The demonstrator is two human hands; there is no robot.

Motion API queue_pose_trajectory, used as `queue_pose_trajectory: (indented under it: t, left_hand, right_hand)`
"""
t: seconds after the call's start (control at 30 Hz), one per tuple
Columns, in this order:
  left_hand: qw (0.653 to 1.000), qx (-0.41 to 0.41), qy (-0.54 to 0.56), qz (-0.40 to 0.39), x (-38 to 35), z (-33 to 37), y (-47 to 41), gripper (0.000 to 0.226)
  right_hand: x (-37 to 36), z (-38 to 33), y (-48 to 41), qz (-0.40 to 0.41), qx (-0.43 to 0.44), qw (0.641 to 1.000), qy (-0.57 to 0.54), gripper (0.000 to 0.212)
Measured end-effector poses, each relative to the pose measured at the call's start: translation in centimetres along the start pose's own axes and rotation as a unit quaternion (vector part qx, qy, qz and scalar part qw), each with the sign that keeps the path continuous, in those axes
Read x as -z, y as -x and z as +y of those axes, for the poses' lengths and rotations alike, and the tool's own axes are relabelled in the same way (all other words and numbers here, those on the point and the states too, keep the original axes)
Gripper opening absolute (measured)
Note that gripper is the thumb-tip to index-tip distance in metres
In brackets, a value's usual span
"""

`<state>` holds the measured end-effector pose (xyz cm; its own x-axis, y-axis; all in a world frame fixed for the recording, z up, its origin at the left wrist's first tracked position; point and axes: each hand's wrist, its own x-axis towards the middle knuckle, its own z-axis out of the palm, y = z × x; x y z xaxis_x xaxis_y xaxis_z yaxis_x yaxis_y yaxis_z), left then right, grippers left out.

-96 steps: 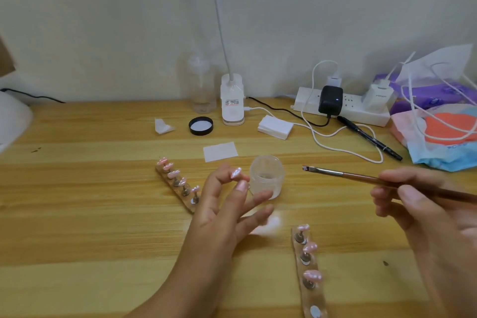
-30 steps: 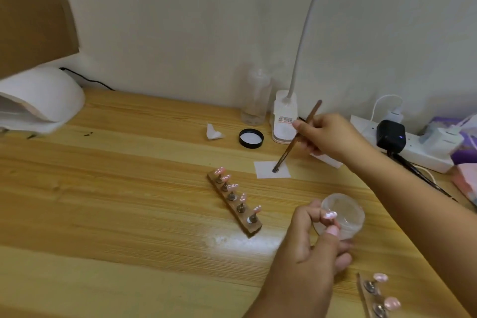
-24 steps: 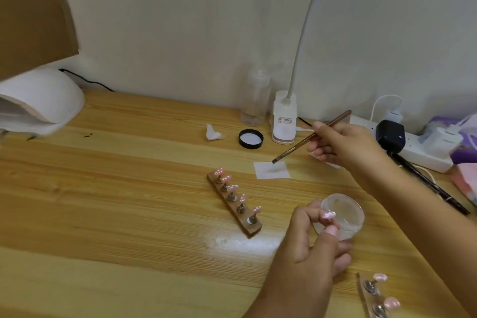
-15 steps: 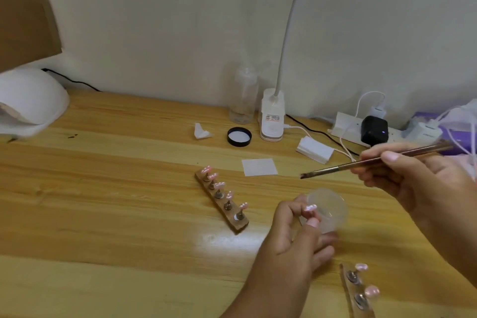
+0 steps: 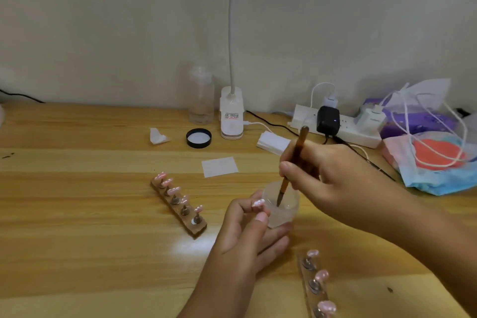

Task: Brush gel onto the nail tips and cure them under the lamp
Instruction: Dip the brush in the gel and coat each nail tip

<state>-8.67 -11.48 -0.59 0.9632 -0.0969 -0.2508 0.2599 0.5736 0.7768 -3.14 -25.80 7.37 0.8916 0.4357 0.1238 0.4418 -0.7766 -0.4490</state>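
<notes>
My left hand (image 5: 247, 235) pinches a small pink nail tip (image 5: 258, 203) between thumb and forefinger, right beside a clear round jar (image 5: 286, 210). My right hand (image 5: 333, 175) grips a brown brush (image 5: 293, 162) held nearly upright, its bristle end dipped inside the jar. A wooden holder strip (image 5: 180, 208) with several pink nail tips lies left of my hands. A second strip (image 5: 316, 284) with pink tips lies at the bottom right. The curing lamp is out of frame.
A white wipe square (image 5: 219, 166), a black lid (image 5: 198, 138), a clear bottle (image 5: 200, 95), a clip desk lamp base (image 5: 231, 116), a pad stack (image 5: 272, 142), a power strip (image 5: 343, 126) with chargers and cables, and bags (image 5: 433, 160) sit behind on the wooden table (image 5: 77, 214).
My right hand lifted the brush off the white wipe, swung it back toward me and lowered its tip into the jar. The view shifted right, so the white curing lamp left the frame.
</notes>
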Motion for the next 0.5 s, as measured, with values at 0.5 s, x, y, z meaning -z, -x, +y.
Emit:
queue_pose_trajectory:
  t: [0.5]
  left_hand:
    - [1.0,0.002,-0.002,0.004,0.1,0.1,-0.1,0.04]
  right_hand:
    - [0.0,-0.3,-1.3,-0.026,-0.019,0.998,0.06,0.02]
